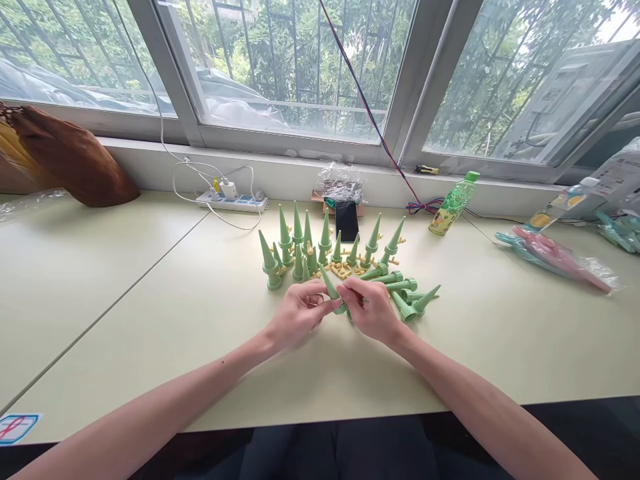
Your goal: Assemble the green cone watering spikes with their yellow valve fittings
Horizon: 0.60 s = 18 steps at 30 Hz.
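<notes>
Fingers (326,308) holding green spike (330,285), axis slanted, tip up-left

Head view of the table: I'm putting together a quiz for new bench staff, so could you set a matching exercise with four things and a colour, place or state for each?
Things
1. Left hand
2. Power strip
3. Small loose pieces
4. Green-capped bottle

Descriptions
A. Yellow
B. Just right of the coiled cable
C. Holding a green spike
D. Has plugs in it

Pairs
1-C, 2-D, 3-A, 4-B
</notes>
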Motion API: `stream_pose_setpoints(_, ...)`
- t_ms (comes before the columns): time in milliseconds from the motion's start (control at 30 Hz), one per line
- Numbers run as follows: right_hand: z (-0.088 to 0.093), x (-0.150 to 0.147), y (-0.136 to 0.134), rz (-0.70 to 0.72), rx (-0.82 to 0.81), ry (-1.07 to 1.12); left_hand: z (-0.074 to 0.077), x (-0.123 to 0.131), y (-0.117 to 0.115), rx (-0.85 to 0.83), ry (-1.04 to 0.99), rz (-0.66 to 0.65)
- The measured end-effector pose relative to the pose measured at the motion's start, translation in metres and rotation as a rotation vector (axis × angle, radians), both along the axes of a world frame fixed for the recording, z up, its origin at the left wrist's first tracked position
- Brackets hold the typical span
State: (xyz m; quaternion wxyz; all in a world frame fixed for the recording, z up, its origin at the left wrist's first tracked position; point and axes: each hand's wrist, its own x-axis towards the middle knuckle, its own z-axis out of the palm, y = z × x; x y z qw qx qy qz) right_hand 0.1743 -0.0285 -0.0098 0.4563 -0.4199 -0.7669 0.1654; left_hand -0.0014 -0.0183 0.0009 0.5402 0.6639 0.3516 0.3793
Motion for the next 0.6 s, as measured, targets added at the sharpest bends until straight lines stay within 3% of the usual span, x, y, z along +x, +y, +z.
stream_pose_setpoints(133,-0.0016,-0.0026,0.0,-0.035,-0.001,0.028,-0.0012,0.0023,-0.0001,0.08,-0.01,0.03)
stream_pose_setpoints(333,-0.0028,-0.0048,-0.0005,-0.043,-0.02,0.07,0.0004,0.0006,0.0005,-0.037,-0.004,-0.022)
stream_pose_setpoints(600,-0.0034,-0.0028,-0.0015,-0.04,0.04,-0.005,0.0018,-0.0012,0.0031,-0.042,-0.032,-0.136)
